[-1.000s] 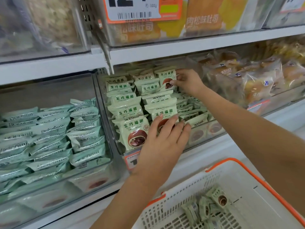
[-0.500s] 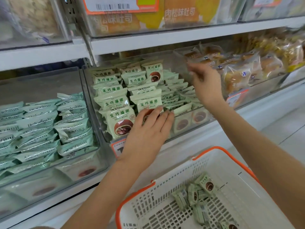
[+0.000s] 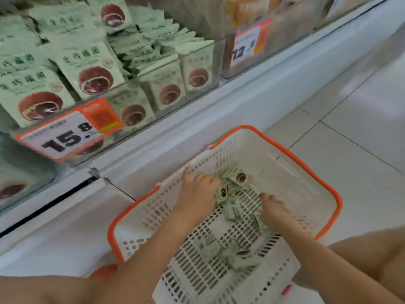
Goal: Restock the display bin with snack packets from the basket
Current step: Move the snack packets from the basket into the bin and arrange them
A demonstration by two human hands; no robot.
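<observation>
1. Both hands are down inside the white basket (image 3: pixel 291 170) with the orange rim, which sits on the tiled floor (image 3: pixel 361 132) just in front of the shelf base
2. The left hand (image 3: pixel 197 194) lies palm down near the basket's far left wall, fingers loosely spread, their tips touching a small cluster of green snack packets (image 3: pixel 232 187) near the basket's far middle; whether it grips any of them I cannot tell
3. The right hand (image 3: pixel 274 210) is just right of that cluster, fingers curled downward onto the basket bottom beside a packet; the blur hides whether anything is pinched between them
4. More loose packets (image 3: pixel 228 253) lie toward the basket's near edge, between the two forearms
5. Above, the clear display bin (image 3: pixel 201 88) on the shelf holds rows of the same green packets standing upright, some pressed against its front wall
6. An orange and white price tag (image 3: pixel 68 134) reading 15.8 hangs at the bin's front left corner
7. A second tag (image 3: pixel 248 43) hangs on the neighbouring bin to the right
</observation>
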